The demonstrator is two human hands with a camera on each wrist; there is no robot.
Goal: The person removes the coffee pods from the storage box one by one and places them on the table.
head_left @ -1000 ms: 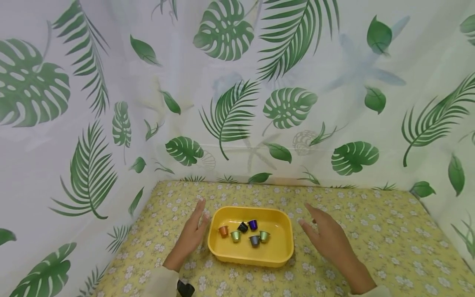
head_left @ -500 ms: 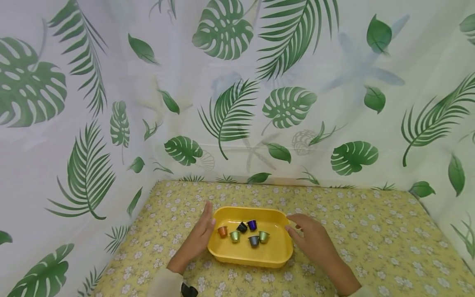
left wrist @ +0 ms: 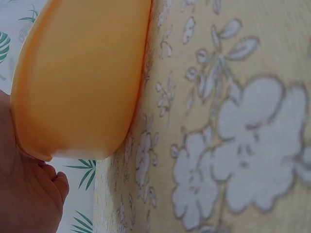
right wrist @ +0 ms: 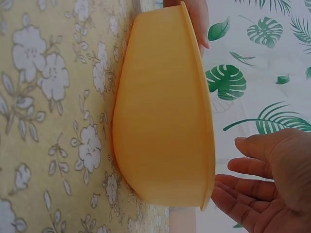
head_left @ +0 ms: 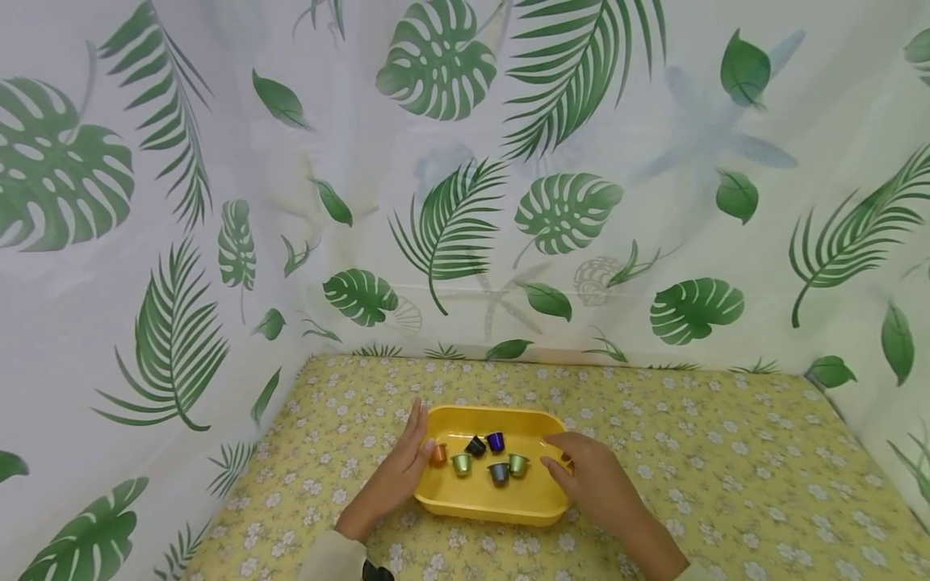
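Observation:
A yellow plastic tub (head_left: 494,516) stands on the flowered cloth in front of me. Several small coffee capsules lie in it: an orange capsule (head_left: 439,455), a black capsule (head_left: 475,446), a dark blue capsule (head_left: 496,441), a grey capsule (head_left: 499,474) and two light green ones. My left hand (head_left: 400,464) lies along the tub's left side, fingers straight, thumb at the rim. At the right end my right hand (head_left: 599,484) reaches over the rim with loosely bent fingers. In the right wrist view those fingers (right wrist: 250,187) are right at the rim, thumb apart from it.
Yellow cloth with white flowers (head_left: 726,452) covers the table around the tub. White curtains with green leaf prints (head_left: 465,323) hang at the back and both sides. A black strap (head_left: 376,571) shows at my left wrist.
Both hands have moved inward, the left up against the tub's left side and the right from beside the tub to over its right rim. The capsules lie as before.

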